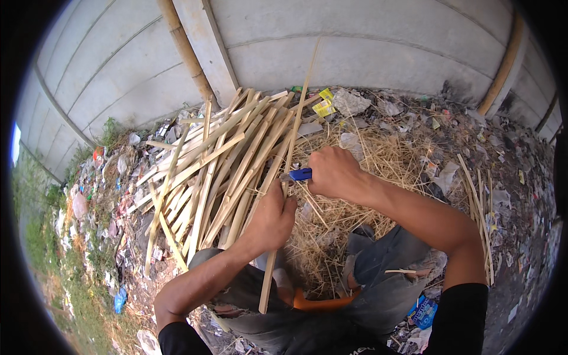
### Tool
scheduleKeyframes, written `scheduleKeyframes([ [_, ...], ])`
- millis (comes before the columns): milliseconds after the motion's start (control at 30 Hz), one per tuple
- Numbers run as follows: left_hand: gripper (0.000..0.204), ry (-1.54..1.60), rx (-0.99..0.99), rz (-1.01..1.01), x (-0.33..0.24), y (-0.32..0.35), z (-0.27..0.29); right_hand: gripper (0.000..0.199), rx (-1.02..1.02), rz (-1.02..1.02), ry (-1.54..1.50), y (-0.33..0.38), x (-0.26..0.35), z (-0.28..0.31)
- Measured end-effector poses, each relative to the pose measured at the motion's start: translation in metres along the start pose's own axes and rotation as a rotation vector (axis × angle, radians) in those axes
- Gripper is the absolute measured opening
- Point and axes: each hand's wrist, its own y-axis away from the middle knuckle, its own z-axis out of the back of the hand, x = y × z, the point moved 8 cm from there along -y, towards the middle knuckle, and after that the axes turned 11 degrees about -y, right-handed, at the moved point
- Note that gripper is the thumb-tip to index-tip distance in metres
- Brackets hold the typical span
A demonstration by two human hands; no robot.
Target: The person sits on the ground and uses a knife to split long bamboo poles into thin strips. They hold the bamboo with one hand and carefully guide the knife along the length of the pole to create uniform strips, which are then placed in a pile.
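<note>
My left hand is closed round a long, thin bamboo strip. The strip slants from above my lap up toward the wall, its far end thin and raised. In my right hand is a blue utility knife, gripped in a fist. Its blade meets the strip just beyond my left thumb, the two hands close together. A big pile of split bamboo strips lies beyond my left hand. Thin shavings cover the ground under and past my right hand.
A grey concrete panel wall with bamboo poles stands behind the pile. Litter is strewn around. A few thin strips lie at the right. Something orange shows between my legs. Green plants grow at the left.
</note>
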Motion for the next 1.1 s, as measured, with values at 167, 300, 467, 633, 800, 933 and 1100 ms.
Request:
scheduleKeyframes([
  [167, 0.035, -0.024, -0.059, -0.031, -0.001, 0.0, 0.008, 0.023, -0.044, 0.004, 0.03, -0.013, 0.0, 0.005],
  [300, 0.038, 0.064, 0.059, -0.018, -0.001, 0.016, -0.008, 0.026, -0.096, -0.228, 0.022, -0.04, -0.053, 0.037],
  [467, 0.041, 0.17, 0.311, 0.026, 0.011, 0.044, -0.037, 0.029, -0.205, -0.436, 0.115, -0.031, -0.124, 0.068],
  [633, 0.043, 0.247, 0.483, -0.105, -0.001, 0.086, -0.041, 0.033, -0.352, -0.736, 0.114, 0.006, -0.233, 0.112],
  [800, 0.04, 0.341, 0.693, -0.115, 0.019, 0.127, -0.053, 0.033, -0.523, -1.101, 0.019, 0.12, -0.366, 0.152],
  [933, 0.041, 0.585, 0.801, 0.057, 0.02, 0.139, -0.047, 0.028, -0.553, -1.035, 0.241, 0.161, -0.385, 0.135],
  [1100, 0.039, 0.698, 0.736, 0.102, 0.014, 0.11, -0.042, 0.032, -0.528, -0.791, 0.059, 0.109, -0.315, 0.155],
])
